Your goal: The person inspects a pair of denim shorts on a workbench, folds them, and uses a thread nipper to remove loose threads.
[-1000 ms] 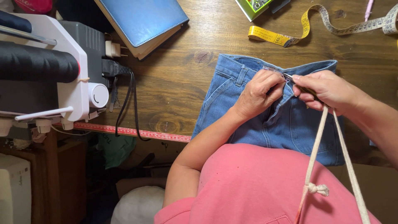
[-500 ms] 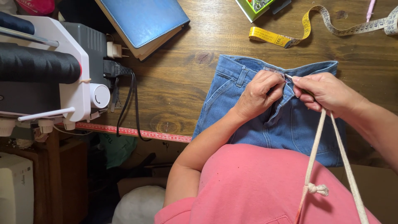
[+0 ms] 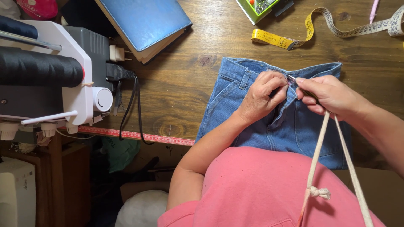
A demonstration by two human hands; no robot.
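Note:
A pair of blue denim jeans [image 3: 301, 130] lies flat on the wooden table [image 3: 189, 80], waistband away from me. My left hand [image 3: 263, 94] pinches the waistband at the fly. My right hand [image 3: 328, 94] holds a small thin metal tool against the same spot at the top of the fly; its tip is hard to make out. A cream cord with a knot [image 3: 317, 191] hangs from my neck in front of the jeans.
A white and grey sewing machine [image 3: 50, 80] stands at the left with a black cable [image 3: 134, 113]. A blue notebook [image 3: 143, 23] lies at the back, a yellow tape measure [image 3: 320, 29] and a green box [image 3: 259, 6] at the back right. A red measuring strip [image 3: 139, 135] runs along the table edge.
Both hands stay at the fly of the jeans; the fingers have shifted only slightly. Nothing else has moved.

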